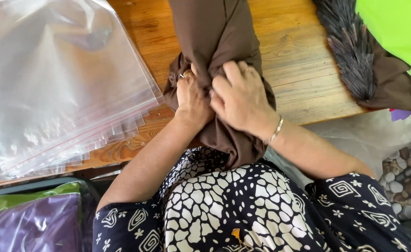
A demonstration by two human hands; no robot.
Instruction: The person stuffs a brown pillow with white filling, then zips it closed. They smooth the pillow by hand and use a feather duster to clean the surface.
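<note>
Head view: both hands' fingers [231, 77] clamp brown cloth [215, 32] on wooden table [299, 60].

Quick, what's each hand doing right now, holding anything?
Left hand: closed, gripping the bunched brown cloth.
Right hand: closed, fingers clutching the same brown cloth.

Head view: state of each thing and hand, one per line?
Brown cloth: bunched at the table edge, gripped by both hands.
Left hand: closed on the cloth, ring on a finger.
Right hand: fingers pressed into the cloth, bracelet at wrist.
Clear zip bags: stacked flat, empty.
Purple packed bag: filled, lying below the table.
</note>
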